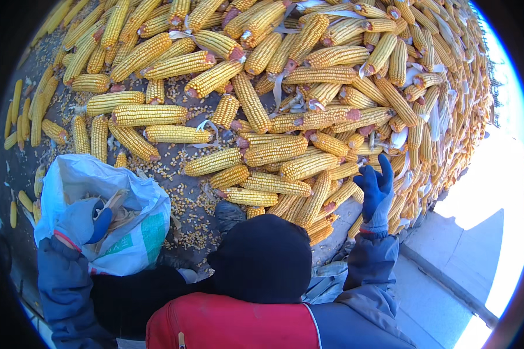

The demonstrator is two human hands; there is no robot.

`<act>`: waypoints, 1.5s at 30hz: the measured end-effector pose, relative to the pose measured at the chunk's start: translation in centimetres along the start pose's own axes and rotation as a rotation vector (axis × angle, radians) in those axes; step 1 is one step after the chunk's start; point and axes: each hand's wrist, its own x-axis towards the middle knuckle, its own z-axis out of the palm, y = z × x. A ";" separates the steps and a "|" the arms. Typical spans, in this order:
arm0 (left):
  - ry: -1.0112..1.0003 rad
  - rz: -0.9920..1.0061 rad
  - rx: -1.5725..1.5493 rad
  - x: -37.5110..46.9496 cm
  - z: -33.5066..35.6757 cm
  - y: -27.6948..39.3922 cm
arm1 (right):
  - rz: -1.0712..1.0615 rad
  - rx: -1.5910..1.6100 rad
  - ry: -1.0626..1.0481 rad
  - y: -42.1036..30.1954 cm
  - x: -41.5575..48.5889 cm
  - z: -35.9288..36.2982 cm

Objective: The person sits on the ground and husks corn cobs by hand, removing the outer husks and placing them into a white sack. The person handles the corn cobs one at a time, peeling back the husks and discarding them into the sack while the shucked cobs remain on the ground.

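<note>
My left hand, in a grey and blue work glove with a red cuff edge, reaches into the mouth of a white woven sack with green print. Dry corn husks lie inside the sack beside its thumb. Some of its fingers are hidden, so whether it grips any husk is unclear. Over at the right, my right hand wears a matching glove, fingers apart and nothing in it. It is at the near edge of a big heap of yellow corn cobs.
Loose kernels are scattered on the dark ground between sack and heap. The heap rises high toward the right and back. Single cobs lie at the far left. Sunlit concrete paving runs along the right side.
</note>
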 end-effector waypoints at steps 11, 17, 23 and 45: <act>0.235 0.202 -0.385 2.6 2.7 5.7 | 0.537 -0.714 0.557 22.4 -16.9 -25.3; 0.253 0.188 -0.352 3.6 3.6 3.5 | 0.560 -0.745 0.474 23.5 -23.6 -25.9; 0.292 0.205 -0.566 4.4 2.5 5.8 | 0.640 -0.257 0.549 18.6 -14.7 -16.0; 0.315 0.145 -1.624 26.3 7.9 24.1 | 0.467 1.197 -1.011 -0.5 -2.2 28.2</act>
